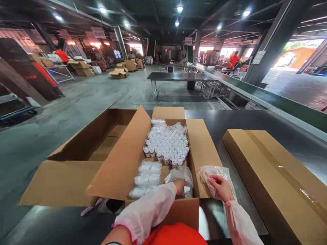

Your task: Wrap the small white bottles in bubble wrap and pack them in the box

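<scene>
Right hand [221,189] pinching bubble wrap [222,170]; left hand [180,188] inside the open carton [204,146], its fingers mostly hidden, any grasp on the white object [187,189] indeterminable.

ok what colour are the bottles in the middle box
The bottles look mostly white, clearest in the head view.

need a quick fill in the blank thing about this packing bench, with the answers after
1. The hand reaching into the box of small white containers is the ____ one.
2. The right hand holds a loose sheet of bubble ____.
3. The sealed carton lies to the ____ of that box.
4. The long conveyor belt is ____ in colour.

Missing words: left; wrap; right; green
</scene>
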### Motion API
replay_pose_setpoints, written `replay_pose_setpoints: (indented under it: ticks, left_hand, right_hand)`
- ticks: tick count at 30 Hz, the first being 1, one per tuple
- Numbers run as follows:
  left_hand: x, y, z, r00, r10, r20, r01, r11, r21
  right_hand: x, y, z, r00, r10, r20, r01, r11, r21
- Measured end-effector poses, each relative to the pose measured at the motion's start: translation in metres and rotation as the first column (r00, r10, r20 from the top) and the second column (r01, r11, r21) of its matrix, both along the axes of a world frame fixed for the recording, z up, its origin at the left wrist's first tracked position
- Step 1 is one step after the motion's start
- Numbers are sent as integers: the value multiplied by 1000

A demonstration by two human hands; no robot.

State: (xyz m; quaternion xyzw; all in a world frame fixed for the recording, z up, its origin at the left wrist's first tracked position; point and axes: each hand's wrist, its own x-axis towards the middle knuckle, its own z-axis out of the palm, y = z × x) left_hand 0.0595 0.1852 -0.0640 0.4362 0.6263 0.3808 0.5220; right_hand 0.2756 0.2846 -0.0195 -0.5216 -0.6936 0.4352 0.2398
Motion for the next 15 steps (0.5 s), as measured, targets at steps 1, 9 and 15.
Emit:
replay_pose_setpoints:
  ticks: [1, 9, 15]
  left_hand:
    - [1, 2, 6, 1000, -8, -24, 8, 1000, 4]
    - [-15, -31, 90, 988, 21, 154, -37, 994, 103]
    - [15, -33, 78, 944, -64, 324, 59, 998, 24]
  right_hand:
    - [-2, 1, 2, 1000, -20, -21, 20, 1000, -2]
    - [-30, -22, 2, 988, -42, -150, 42, 999, -3]
    - [-48, -53, -5, 982, -44, -186, 71, 987, 142]
